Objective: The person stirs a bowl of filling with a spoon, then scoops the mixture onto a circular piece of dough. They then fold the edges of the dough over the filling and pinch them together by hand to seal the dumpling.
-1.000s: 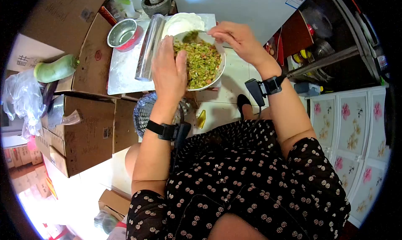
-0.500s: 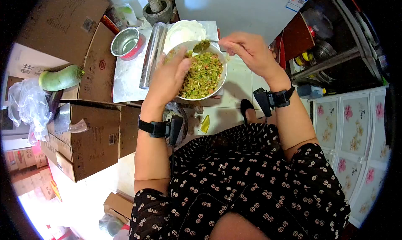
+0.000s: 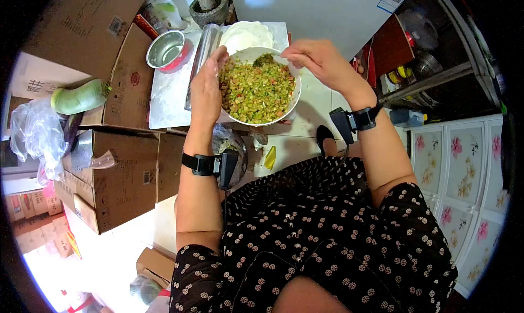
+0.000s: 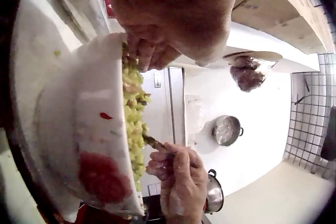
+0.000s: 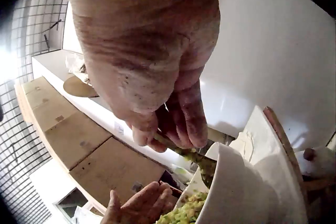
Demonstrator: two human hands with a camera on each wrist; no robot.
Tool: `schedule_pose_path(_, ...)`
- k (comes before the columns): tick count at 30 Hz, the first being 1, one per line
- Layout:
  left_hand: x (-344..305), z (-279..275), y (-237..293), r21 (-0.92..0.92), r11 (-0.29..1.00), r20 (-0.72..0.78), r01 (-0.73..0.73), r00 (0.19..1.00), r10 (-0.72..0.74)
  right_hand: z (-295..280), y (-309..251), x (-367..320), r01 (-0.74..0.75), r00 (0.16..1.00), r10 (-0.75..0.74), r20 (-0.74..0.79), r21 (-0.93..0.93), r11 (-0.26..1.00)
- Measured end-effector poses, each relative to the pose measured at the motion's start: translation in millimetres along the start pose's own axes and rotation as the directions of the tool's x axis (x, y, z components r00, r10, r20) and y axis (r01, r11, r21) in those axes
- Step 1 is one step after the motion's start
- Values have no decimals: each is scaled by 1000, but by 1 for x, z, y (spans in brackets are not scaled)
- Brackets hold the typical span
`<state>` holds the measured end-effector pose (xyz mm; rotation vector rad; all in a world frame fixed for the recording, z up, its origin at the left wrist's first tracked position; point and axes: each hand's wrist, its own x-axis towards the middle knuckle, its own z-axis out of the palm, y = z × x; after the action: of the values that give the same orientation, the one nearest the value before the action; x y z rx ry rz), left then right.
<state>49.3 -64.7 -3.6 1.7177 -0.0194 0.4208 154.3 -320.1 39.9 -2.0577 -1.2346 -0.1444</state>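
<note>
A white bowl full of chopped green and reddish filling stands on the small table's right side. My right hand pinches the handle of a spoon, whose bowl is in the filling near the far rim. In the right wrist view the spoon lies just inside the rim. My left hand is at the bowl's left rim with fingers extended; whether it touches the rim is hard to tell. Behind the bowl lies a stack of pale round wrappers.
A roll of clear film and a metal bowl are on the table to the left. A stone mortar stands behind. Cardboard boxes and a pale green gourd are at the left, drawers at the right.
My left hand has moved from over the filling leftward to the bowl's rim. The spoon, raised a little half a second ago, is lower in the filling; my right hand still pinches it.
</note>
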Motion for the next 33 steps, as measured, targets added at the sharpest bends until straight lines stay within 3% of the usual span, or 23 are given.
schedule_pose_path(2,1,1,0,-92,996,27,-4,1000,7,-5,-12,-5,-91,996,90,22,82,992)
schedule_pose_path(5,0,12,20,114,978,44,-177,984,173,-10,-18,-7,-105,994,107,-9,139,985)
schedule_pose_path(8,6,13,19,424,801,40,-423,892,450,-13,-17,-7,-85,995,91,-45,123,989)
schedule_pose_path(9,1,20,28,157,945,-18,-287,956,294,-13,-16,-7,-83,995,89,-51,112,990)
schedule_pose_path(12,-2,19,33,433,870,123,-235,972,202,-5,-11,-4,37,992,-32,-123,43,998)
schedule_pose_path(13,-2,18,31,448,849,82,-280,958,273,-5,-14,-1,29,991,-22,-129,56,998)
schedule_pose_path(16,6,4,23,233,956,-61,-180,978,198,-5,-23,4,12,987,1,-160,84,996)
schedule_pose_path(17,3,4,23,137,986,-112,-98,987,114,-2,-22,6,20,984,-4,-180,84,996)
schedule_pose_path(21,-1,-7,8,248,964,-100,-96,987,124,10,-20,10,71,966,-67,-250,7,997)
schedule_pose_path(24,1,-5,4,304,945,-55,-122,988,145,12,-25,8,13,967,4,-254,62,998)
schedule_pose_path(27,9,-2,1,378,912,53,-161,987,152,10,-24,7,67,969,-79,-235,-61,996)
schedule_pose_path(29,10,3,0,383,916,120,-122,989,82,13,-23,7,70,966,-86,-244,-73,995)
schedule_pose_path(33,16,9,-3,468,867,164,-171,981,105,11,-14,5,39,983,-54,-174,-85,996)
